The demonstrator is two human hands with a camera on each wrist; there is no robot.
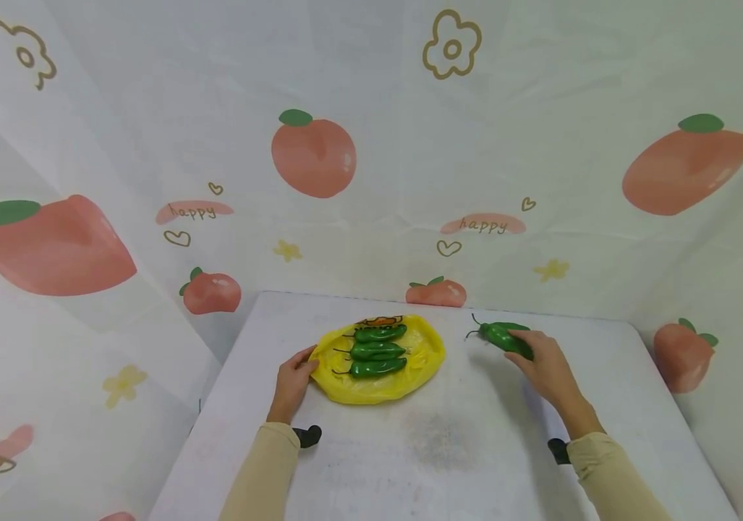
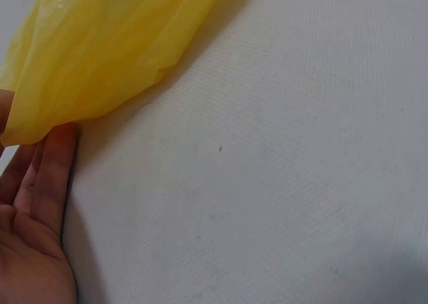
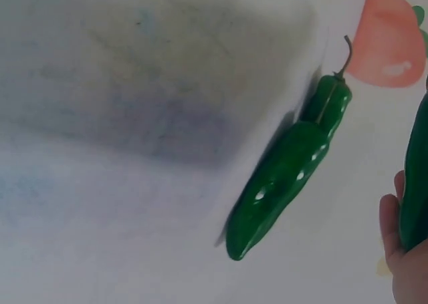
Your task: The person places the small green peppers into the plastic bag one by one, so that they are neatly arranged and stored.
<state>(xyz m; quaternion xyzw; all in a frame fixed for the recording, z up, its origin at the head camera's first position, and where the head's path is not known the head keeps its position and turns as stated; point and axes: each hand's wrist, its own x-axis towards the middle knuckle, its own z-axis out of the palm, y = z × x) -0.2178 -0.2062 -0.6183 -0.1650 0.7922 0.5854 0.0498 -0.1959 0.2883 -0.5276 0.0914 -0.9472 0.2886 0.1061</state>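
Observation:
Three green peppers (image 1: 376, 352) lie side by side on a yellow plastic bag (image 1: 419, 369), which spreads in a rounded shape with a raised edge. At the bag's left edge my left hand (image 1: 293, 380) pinches the plastic, thumb above and fingers below. In the left wrist view those fingers (image 2: 50, 177) reach under the yellow film. Right of the bag, my right hand (image 1: 550, 365) holds a green pepper (image 1: 498, 336) between thumb and fingers. Another green pepper (image 3: 287, 177) lies on the table beside the held one in the right wrist view.
The white table (image 1: 371, 463) meets a pale cloth backdrop (image 1: 384, 239) printed with red fruit, at the back and both sides. Dark straps (image 1: 308, 436) show at both wrists. A greyish smudge (image 1: 439, 438) marks the table's middle.

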